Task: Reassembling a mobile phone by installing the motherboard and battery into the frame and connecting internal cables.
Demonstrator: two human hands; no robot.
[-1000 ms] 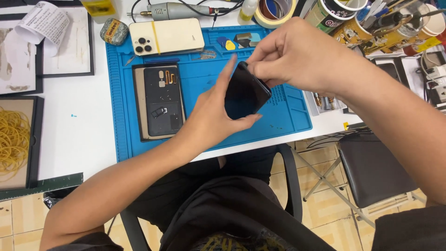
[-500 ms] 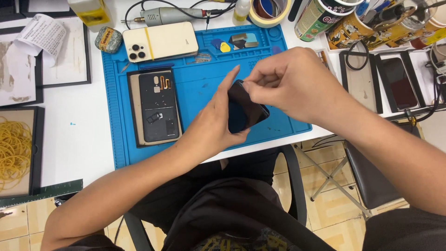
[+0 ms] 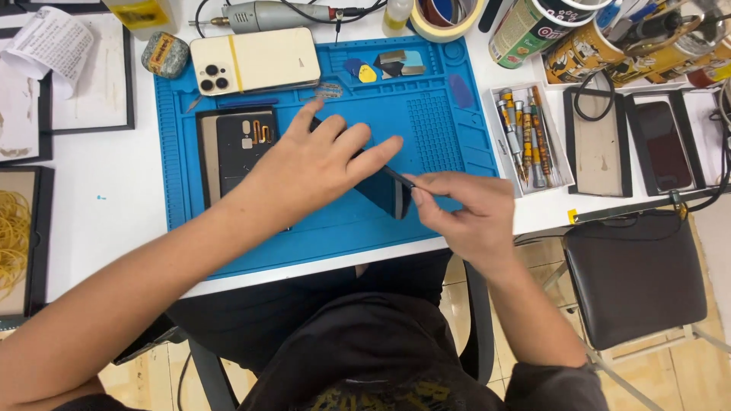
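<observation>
Seated person: dark shirt point(image 3: 365, 358) and dark trousers fill the lower centre of the head view, nearest the camera.
Chair: a dark padded seat point(image 3: 636, 278) on a metal frame stands to the person's right, beside the table edge.
Right hand: the right hand point(image 3: 468, 217) sits at the near edge of the mat, fingers curled, thumb and forefinger pinched on the near corner of the dark phone.
Dark phone: the dark phone point(image 3: 384, 194) is held tilted over the blue mat, between both hands; most of it is hidden under the left hand.
Left hand: the left hand point(image 3: 316, 164) lies over the dark phone, fingers spread and extended along its upper face, gripping it from above.
Work surface: a blue work mat point(image 3: 438, 125) covers the centre of a white table point(image 3: 114, 198).
Opened phone: an opened phone body point(image 3: 236, 144) with exposed internals lies flat on the mat, just left of the left hand.
Screwdriver set: a white tray of screwdriver bits point(image 3: 521, 137) rests just beside the mat's right edge.
Right-side trays: a black-framed tray point(image 3: 598, 144) holds a pale panel; well right of it lies a dark-screen phone point(image 3: 662, 144).
Far row: a cream phone point(image 3: 255, 61), camera side up, lies at the mat's far edge; guitar-pick pry tools point(image 3: 365, 72) lie in a far mat compartment; a grey rotary tool point(image 3: 278, 15), a tape roll point(image 3: 445, 19) and printed cans point(image 3: 579, 42) stand beyond.
Left edge: yellow rubber bands point(image 3: 11, 236) fill a black tray.
</observation>
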